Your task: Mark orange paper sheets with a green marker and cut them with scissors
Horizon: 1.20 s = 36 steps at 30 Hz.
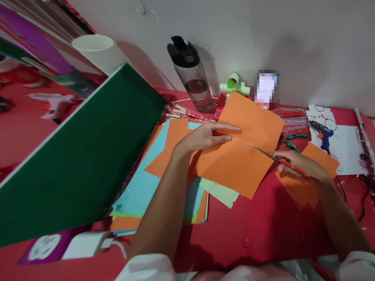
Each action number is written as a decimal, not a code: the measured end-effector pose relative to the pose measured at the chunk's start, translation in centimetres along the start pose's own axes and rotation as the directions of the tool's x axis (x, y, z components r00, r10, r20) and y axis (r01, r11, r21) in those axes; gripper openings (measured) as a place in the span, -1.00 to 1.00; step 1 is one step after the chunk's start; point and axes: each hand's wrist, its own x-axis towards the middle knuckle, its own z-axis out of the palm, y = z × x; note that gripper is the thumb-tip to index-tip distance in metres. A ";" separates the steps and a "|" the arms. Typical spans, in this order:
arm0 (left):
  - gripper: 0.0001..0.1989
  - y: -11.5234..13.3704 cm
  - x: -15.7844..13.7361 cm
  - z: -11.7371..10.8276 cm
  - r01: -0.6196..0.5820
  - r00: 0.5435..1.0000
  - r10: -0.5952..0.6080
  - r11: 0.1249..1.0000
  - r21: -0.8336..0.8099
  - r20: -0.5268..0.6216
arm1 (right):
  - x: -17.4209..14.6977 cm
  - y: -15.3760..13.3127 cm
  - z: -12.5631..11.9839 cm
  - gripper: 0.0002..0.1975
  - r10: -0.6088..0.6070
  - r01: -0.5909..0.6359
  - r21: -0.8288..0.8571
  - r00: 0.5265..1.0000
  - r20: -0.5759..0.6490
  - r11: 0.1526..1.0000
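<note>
An orange sheet of paper (249,171) is in front of me, tilted above the table. My left hand (205,135) grips its left part, with index finger and thumb stretched across the surface. Red-handled scissors (293,168) are in my right hand (299,164). Their thin blades reach left over the sheet, along a line that runs to near my left thumb. A fainter crease goes down from that line's left end. Smaller orange pieces (301,191) lie under and beside my right hand. Beneath my left forearm is a stack of coloured paper (137,195).
A dark green board (88,148) leans at the left. Behind stand a water bottle (193,78), rolled green paper (234,84) and a blurred phone (266,89). Pliers (295,137) and a blue glue gun (325,134) lie right. A white charger (86,245) sits front left.
</note>
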 end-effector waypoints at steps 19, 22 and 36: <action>-0.62 1.3 0.2 0.9 -0.025 0.998 0.026 1.000 -0.014 0.052 | -0.3 -0.6 -0.1 -0.53 0.007 -0.004 -0.065 0.999 0.050 0.998; -0.62 1.1 0.3 1.0 -0.043 0.997 0.044 0.999 -0.011 0.062 | -0.7 -1.3 -0.1 -0.61 0.076 -0.072 -0.066 0.995 0.057 0.995; -0.62 1.1 0.5 1.1 -0.070 0.997 0.069 0.998 0.012 0.046 | -0.5 -1.0 0.6 -0.51 0.080 -0.083 0.059 0.996 0.046 0.995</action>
